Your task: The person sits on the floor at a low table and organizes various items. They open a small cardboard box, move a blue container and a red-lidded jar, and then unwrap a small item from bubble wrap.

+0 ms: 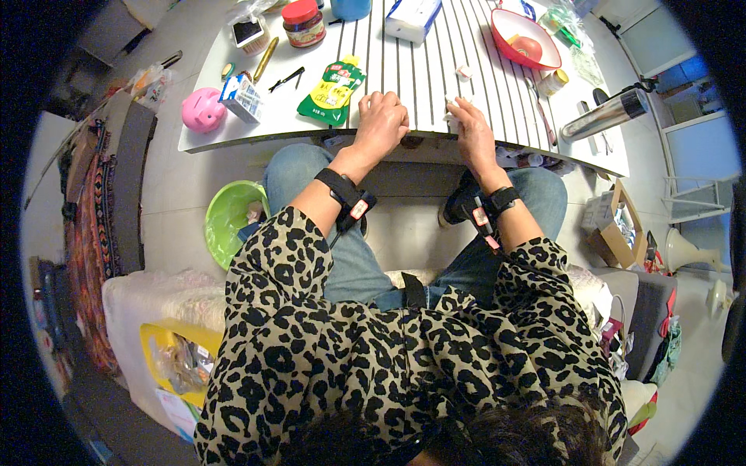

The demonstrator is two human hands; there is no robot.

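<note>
At the near edge of the striped white table (431, 87), my left hand (382, 119) has its fingers curled down; whether anything is under them is hidden. My right hand (475, 131) has thumb and fingertips on a small crumpled white scrap (450, 116), perhaps tissue, at the same edge. Just beyond it lies another small white piece (464, 73). A green and yellow spouted pouch (333, 93) with printed writing lies left of my left hand. Further left are a black clip-like tool (287, 80), a small blue and white box (242, 99) and a pink piggy bank (203, 109).
Along the back stand a red-lidded jar (304, 24) and a tissue pack (412, 20). A red-rimmed bowl (498, 41) holds a round reddish item. On the right is a steel flask (603, 116). A green basin (224, 209) sits on the floor, left of my knee.
</note>
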